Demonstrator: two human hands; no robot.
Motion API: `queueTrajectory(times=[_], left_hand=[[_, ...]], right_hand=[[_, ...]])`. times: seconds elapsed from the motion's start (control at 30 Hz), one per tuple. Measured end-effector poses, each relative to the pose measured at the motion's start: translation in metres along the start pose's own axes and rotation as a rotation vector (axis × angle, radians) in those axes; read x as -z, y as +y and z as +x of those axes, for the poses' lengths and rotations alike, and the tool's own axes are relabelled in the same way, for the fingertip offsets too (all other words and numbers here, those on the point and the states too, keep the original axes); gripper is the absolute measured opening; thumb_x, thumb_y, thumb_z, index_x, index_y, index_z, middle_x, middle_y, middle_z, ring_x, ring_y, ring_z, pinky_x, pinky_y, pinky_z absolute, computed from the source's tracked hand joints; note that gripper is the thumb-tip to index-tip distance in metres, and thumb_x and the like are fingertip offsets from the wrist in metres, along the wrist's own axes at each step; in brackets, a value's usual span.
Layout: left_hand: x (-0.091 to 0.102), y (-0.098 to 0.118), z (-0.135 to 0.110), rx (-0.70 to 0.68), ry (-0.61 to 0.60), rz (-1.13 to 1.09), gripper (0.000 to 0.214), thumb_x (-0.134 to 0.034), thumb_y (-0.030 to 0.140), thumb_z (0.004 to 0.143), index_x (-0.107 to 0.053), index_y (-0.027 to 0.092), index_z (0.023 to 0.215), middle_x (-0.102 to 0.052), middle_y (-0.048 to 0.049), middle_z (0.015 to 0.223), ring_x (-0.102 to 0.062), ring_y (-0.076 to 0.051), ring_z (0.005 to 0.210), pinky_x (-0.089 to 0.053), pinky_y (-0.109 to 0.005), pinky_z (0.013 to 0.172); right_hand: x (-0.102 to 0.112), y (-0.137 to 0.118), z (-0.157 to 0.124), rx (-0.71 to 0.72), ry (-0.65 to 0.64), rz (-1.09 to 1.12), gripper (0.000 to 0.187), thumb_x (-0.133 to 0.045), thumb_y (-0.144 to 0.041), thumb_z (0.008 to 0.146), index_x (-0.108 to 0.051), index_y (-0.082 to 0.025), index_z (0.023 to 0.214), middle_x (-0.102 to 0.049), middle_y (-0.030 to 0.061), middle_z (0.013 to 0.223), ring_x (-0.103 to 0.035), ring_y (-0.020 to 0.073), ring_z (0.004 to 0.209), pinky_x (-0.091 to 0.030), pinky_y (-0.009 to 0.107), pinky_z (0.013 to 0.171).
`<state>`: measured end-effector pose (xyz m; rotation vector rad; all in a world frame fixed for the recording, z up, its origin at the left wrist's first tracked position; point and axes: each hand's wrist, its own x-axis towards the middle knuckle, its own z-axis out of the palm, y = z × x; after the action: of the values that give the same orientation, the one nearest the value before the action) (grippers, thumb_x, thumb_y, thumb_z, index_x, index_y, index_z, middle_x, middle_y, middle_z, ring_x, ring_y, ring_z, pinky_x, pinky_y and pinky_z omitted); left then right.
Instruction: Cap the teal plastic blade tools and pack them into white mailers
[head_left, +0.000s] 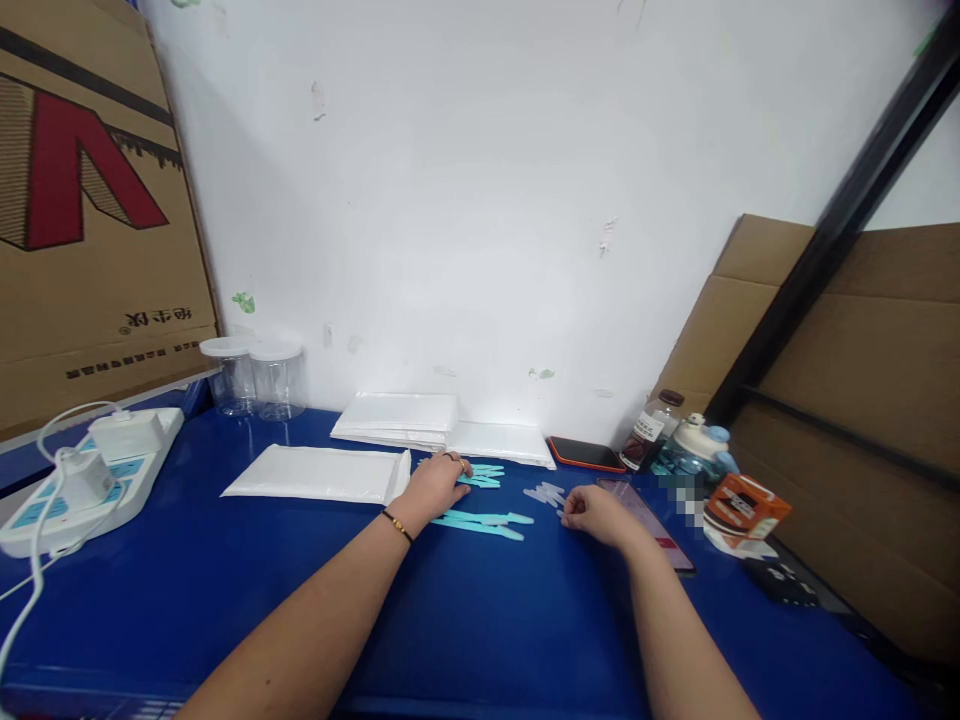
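Slim teal eyebrow razors [487,473] lie in a small group beside my left hand [441,486], which has its fingers curled over their near ends. Two more teal eyebrow razors [487,521] rest on the table just below that hand, partly covered by it. To the right, several small translucent blade caps [545,493] are scattered on the blue surface. My right hand [595,514] is closed in a pinch at the edge of them, and a bit of a translucent cap shows at its fingertips.
White flat packets [315,474] lie left and behind on the blue table [480,620]. Two lidded clear jars [277,385] and a power strip [135,480] stand left. On the right are two phones [585,453], a bottle [649,430], a jug [694,450] and an orange box [742,508].
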<state>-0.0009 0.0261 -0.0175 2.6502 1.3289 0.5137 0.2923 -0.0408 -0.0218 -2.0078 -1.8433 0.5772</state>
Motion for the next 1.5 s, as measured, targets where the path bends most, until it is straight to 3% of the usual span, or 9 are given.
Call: queueTrajectory(times=[0.13,0.27,0.47,0.63,0.87,1.17,1.5], left_hand=[[0.000,-0.003,0.004,-0.015,-0.004,0.049,0.013,-0.057,0.026,0.080,-0.065,0.023,0.089,-0.065,-0.0043,0.093,-0.055,-0.021,0.093,-0.037,-0.030,0.080],[-0.001,-0.003,0.007,-0.066,0.018,0.112,0.016,-0.051,0.027,0.084,-0.066,0.022,0.082,-0.066,-0.0050,0.085,-0.056,-0.021,0.089,-0.034,-0.031,0.080],[0.000,0.002,0.007,-0.089,-0.018,0.144,0.025,-0.043,0.026,0.089,-0.066,0.020,0.080,-0.066,-0.0064,0.084,-0.056,-0.019,0.086,-0.033,-0.032,0.080],[0.006,0.004,0.001,-0.134,0.041,0.080,0.023,-0.054,0.040,0.083,-0.065,0.024,0.097,-0.062,-0.0056,0.100,-0.054,-0.021,0.096,-0.034,-0.031,0.084],[0.006,-0.005,0.001,-0.128,-0.120,-0.123,0.015,-0.064,0.035,0.074,-0.066,0.022,0.079,-0.065,-0.0010,0.084,-0.057,-0.017,0.083,-0.037,-0.022,0.068],[-0.004,0.002,0.001,-0.050,-0.145,-0.368,0.022,-0.052,0.038,0.080,-0.061,0.019,0.084,-0.063,-0.0002,0.075,-0.055,-0.013,0.066,-0.036,-0.021,0.057],[-0.004,0.012,0.001,-0.095,-0.134,-0.378,0.018,-0.055,0.035,0.079,-0.062,0.018,0.081,-0.063,-0.0007,0.074,-0.055,-0.013,0.068,-0.035,-0.021,0.057]], right_hand=[[-0.006,-0.001,0.004,0.054,-0.006,0.144,0.005,-0.062,-0.020,0.066,-0.057,-0.018,0.068,-0.061,-0.0023,0.058,-0.055,0.0112,0.044,-0.037,0.021,0.045],[-0.009,-0.012,0.004,0.168,0.069,0.278,0.007,-0.059,-0.024,0.070,-0.057,-0.018,0.074,-0.061,-0.0013,0.063,-0.059,0.0125,0.052,-0.042,0.021,0.051],[-0.014,-0.032,-0.001,0.282,0.083,0.243,0.010,-0.054,-0.025,0.075,-0.060,-0.018,0.078,-0.060,-0.0009,0.065,-0.057,0.0126,0.058,-0.042,0.021,0.053],[-0.017,-0.035,-0.003,0.288,0.095,0.246,0.009,-0.054,-0.025,0.075,-0.060,-0.019,0.078,-0.059,-0.0016,0.065,-0.055,0.0120,0.057,-0.041,0.021,0.053],[-0.016,-0.037,-0.004,0.292,0.088,0.293,0.011,-0.055,-0.029,0.076,-0.059,-0.019,0.078,-0.060,-0.0006,0.066,-0.056,0.0129,0.059,-0.042,0.022,0.054],[-0.022,-0.037,0.000,0.289,-0.013,0.445,0.017,-0.060,-0.033,0.074,-0.059,-0.017,0.079,-0.061,-0.0004,0.067,-0.059,0.0129,0.058,-0.044,0.022,0.056],[-0.028,-0.045,-0.003,0.291,-0.114,0.492,0.016,-0.062,-0.032,0.073,-0.061,-0.017,0.079,-0.060,-0.0007,0.063,-0.058,0.0128,0.058,-0.043,0.022,0.055]])
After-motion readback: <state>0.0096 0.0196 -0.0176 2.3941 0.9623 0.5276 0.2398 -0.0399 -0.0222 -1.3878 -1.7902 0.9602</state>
